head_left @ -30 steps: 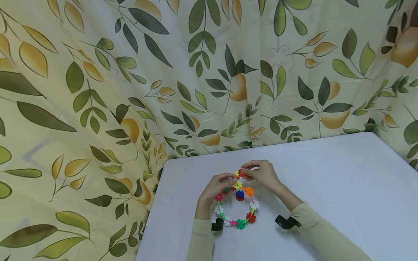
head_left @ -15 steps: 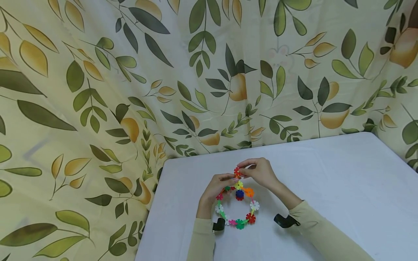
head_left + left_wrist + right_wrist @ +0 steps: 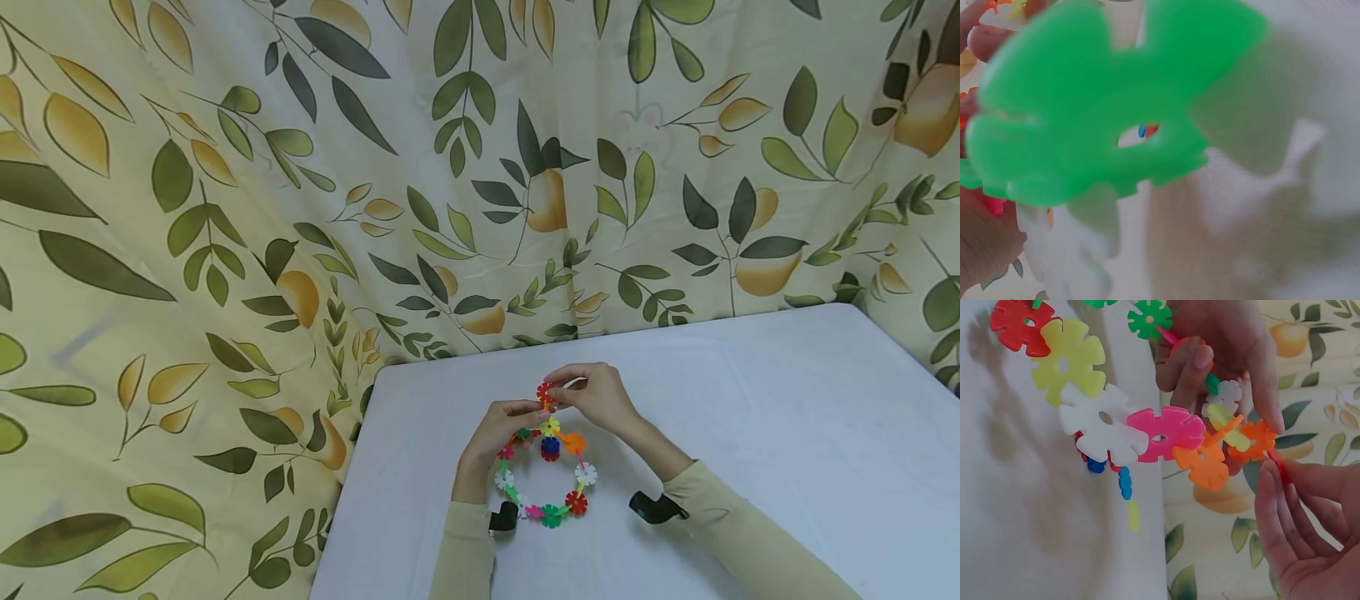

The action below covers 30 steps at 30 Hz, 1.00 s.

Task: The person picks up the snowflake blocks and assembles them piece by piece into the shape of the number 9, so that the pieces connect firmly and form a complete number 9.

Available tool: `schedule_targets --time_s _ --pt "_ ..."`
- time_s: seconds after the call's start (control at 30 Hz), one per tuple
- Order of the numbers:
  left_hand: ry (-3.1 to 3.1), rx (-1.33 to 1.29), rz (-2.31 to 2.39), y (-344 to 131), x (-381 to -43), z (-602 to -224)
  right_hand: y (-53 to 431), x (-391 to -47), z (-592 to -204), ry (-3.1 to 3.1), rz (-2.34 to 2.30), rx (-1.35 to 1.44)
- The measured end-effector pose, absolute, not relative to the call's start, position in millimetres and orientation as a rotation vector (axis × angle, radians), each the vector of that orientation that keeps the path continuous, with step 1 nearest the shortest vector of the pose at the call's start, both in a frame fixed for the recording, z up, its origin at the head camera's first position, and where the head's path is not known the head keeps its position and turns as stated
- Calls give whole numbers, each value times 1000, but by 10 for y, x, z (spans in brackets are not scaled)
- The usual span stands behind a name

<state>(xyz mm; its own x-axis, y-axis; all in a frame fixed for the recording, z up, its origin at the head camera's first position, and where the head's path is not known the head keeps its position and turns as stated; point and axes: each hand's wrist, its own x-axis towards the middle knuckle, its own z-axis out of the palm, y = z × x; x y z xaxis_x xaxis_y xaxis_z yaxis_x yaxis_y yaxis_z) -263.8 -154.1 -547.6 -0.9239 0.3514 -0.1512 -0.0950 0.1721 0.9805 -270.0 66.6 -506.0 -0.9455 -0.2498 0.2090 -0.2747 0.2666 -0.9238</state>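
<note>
One ring of flower pieces (image 3: 552,516) was over the white table (image 3: 735,400). The right hand (image 3: 600,398) pinched a red piece (image 3: 544,391), the left hand (image 3: 497,431) an orange piece (image 3: 1254,441). Only the left wrist view showed a green piece (image 3: 1079,94) up close.

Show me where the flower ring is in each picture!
Head: the flower ring is low, just right of middle.
Left wrist: the flower ring looms close across the upper left.
Right wrist: the flower ring curves from top left towards the middle.
Shared landmark: the left hand, at the ring's upper left in head, lower left in left wrist, top in right wrist.
</note>
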Motion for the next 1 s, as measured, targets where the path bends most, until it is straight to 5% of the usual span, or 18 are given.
schedule_targets --time_s 1.0 --pt "2088 232 1886 -1505 -2608 -5434 692 -2708 -4993 -2527 1912 606"
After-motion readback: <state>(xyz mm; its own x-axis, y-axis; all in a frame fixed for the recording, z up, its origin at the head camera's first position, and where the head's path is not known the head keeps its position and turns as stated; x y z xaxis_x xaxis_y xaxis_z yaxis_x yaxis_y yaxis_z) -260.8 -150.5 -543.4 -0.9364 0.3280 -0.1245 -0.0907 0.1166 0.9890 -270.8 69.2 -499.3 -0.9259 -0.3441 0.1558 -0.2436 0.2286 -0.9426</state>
